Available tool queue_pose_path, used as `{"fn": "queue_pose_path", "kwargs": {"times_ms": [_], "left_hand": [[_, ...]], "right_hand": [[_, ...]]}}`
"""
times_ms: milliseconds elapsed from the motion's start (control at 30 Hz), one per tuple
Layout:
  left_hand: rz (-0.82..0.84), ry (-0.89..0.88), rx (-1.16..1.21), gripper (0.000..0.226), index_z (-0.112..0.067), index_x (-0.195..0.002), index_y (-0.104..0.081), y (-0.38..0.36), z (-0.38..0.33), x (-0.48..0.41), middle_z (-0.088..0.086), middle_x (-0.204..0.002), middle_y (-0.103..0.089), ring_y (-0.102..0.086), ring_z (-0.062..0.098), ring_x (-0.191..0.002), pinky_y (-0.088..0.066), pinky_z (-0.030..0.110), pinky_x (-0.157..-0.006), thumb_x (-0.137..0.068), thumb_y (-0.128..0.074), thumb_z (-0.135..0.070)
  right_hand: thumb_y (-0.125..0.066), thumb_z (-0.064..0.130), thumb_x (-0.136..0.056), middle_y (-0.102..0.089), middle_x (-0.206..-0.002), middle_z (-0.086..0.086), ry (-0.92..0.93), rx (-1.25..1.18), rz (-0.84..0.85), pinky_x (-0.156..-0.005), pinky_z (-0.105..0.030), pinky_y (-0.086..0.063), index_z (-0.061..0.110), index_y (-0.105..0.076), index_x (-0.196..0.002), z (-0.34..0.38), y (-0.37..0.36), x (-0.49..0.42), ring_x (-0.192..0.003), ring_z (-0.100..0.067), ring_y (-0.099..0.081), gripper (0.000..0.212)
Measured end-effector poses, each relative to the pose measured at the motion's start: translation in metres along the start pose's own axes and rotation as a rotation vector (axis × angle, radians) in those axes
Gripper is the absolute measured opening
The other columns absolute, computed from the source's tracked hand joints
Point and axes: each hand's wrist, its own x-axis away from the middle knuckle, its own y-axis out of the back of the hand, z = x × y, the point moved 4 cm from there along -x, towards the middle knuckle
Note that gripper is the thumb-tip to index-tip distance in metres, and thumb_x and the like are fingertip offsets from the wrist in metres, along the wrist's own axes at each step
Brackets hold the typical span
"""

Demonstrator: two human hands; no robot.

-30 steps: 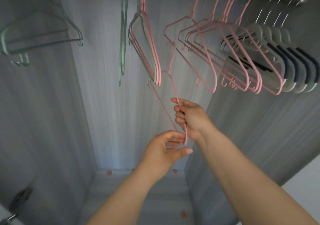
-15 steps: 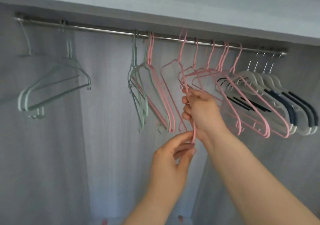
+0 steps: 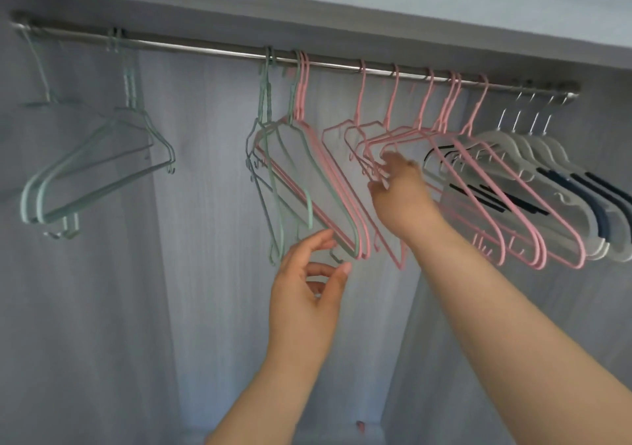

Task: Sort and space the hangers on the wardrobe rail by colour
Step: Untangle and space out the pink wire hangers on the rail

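A metal rail (image 3: 212,50) runs under the wardrobe's top board. Green hangers (image 3: 92,178) hang at its left end. More green hangers (image 3: 270,184) hang mid-rail, tight against two pink ones (image 3: 345,201). Several pink hangers (image 3: 492,184) fill the stretch to the right, followed by white hangers with navy strips (image 3: 578,188). My right hand (image 3: 403,191) reaches among the leftmost spread pink hangers, and its blurred fingers curl on the shoulder wire of one pink hanger (image 3: 359,113). My left hand (image 3: 307,290) is below, fingers loosely spread, holding nothing, its fingertips near the mixed bunch's lower corner.
The wardrobe's grey back panel (image 3: 205,273) is behind the hangers. The top board (image 3: 342,6) sits just above the rail. A stretch of bare rail lies between the two green groups.
The pink hanger I held now hangs on the rail. My left hand has let go of it and dropped to the lower left. My right hand has risen to the hanger's shoulder.
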Motion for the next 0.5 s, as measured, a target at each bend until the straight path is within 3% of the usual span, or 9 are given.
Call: {"fn": "queue_pose_path", "kwargs": {"times_ms": [67,100,167,233,300,367,400,500], "left_hand": [[0.028,0.001,-0.049,0.051,-0.045,-0.11,-0.045,-0.005,-0.001,0.001,-0.023,-0.113,-0.051,-0.059,0.004,-0.074,-0.044,0.008,-0.058,-0.08,-0.065,-0.009],[0.055,0.008,-0.076,0.056,-0.047,-0.116,-0.038,-0.009,-0.001,0.001,-0.028,-0.118,-0.044,-0.059,0.005,-0.077,-0.044,0.007,-0.057,-0.081,-0.064,-0.011],[0.123,0.017,-0.136,0.065,-0.048,-0.128,-0.022,-0.018,0.0,0.002,-0.03,-0.125,-0.035,-0.056,0.003,-0.082,-0.046,0.008,-0.059,-0.084,-0.061,-0.021],[0.191,0.016,-0.229,0.071,-0.05,-0.132,-0.003,-0.025,0.003,0.002,-0.021,-0.136,-0.031,-0.053,0.0,-0.086,-0.05,0.017,-0.07,-0.087,-0.054,-0.03],[0.231,0.005,-0.326,0.073,-0.052,-0.129,0.013,-0.027,0.005,0.0,-0.013,-0.145,-0.022,-0.051,-0.005,-0.084,-0.048,0.024,-0.079,-0.09,-0.046,-0.033],[0.227,-0.02,-0.352,0.069,-0.055,-0.128,0.013,-0.024,0.005,-0.003,-0.012,-0.148,-0.019,-0.053,-0.008,-0.086,-0.047,0.026,-0.084,-0.093,-0.041,-0.03],[0.212,-0.029,-0.347,0.069,-0.057,-0.128,0.012,-0.02,0.005,-0.004,-0.014,-0.149,-0.019,-0.055,-0.005,-0.093,-0.047,0.028,-0.087,-0.093,-0.039,-0.028],[0.146,-0.055,-0.37,0.071,-0.062,-0.126,0.014,-0.004,0.006,-0.007,-0.024,-0.147,-0.021,-0.056,0.015,-0.108,-0.046,0.034,-0.093,-0.093,-0.036,-0.025]], "right_hand": [[-0.039,0.0,-0.091,-0.041,-0.139,-0.017,0.346,0.081,-0.192,-0.101,-0.015,-0.025,0.006,-0.042,-0.136,0.029,0.012,0.011,-0.126,-0.028,-0.043,0.045],[-0.038,0.0,-0.092,-0.043,-0.138,-0.017,0.406,0.071,-0.181,-0.097,-0.011,-0.025,0.006,-0.044,-0.134,0.039,0.011,0.011,-0.126,-0.027,-0.044,0.044],[-0.035,0.006,-0.095,-0.044,-0.14,-0.015,0.315,0.11,-0.001,-0.097,-0.018,-0.031,0.006,-0.042,-0.135,0.045,-0.002,-0.001,-0.127,-0.027,-0.044,0.041],[-0.034,0.009,-0.096,-0.045,-0.14,-0.017,0.141,0.159,0.167,-0.097,-0.025,-0.036,0.002,-0.042,-0.133,0.042,-0.018,-0.011,-0.126,-0.029,-0.045,0.039],[-0.034,0.006,-0.094,-0.054,-0.129,-0.02,0.083,0.067,0.207,-0.086,-0.028,-0.044,-0.004,-0.051,-0.123,0.041,-0.029,-0.015,-0.115,-0.031,-0.053,0.035],[-0.035,0.003,-0.092,-0.063,-0.104,-0.018,0.017,-0.139,0.273,-0.062,-0.025,-0.049,-0.006,-0.057,-0.111,0.038,-0.045,-0.012,-0.083,-0.027,-0.06,0.031],[-0.036,0.003,-0.091,-0.062,-0.091,-0.016,0.003,-0.213,0.271,-0.057,-0.023,-0.048,-0.007,-0.058,-0.107,0.037,-0.053,-0.011,-0.071,-0.024,-0.057,0.03],[-0.038,0.003,-0.087,-0.058,-0.076,-0.021,0.014,-0.298,0.244,-0.064,-0.028,-0.043,-0.011,-0.059,-0.1,0.043,-0.075,-0.011,-0.066,-0.022,-0.052,0.028]]}}
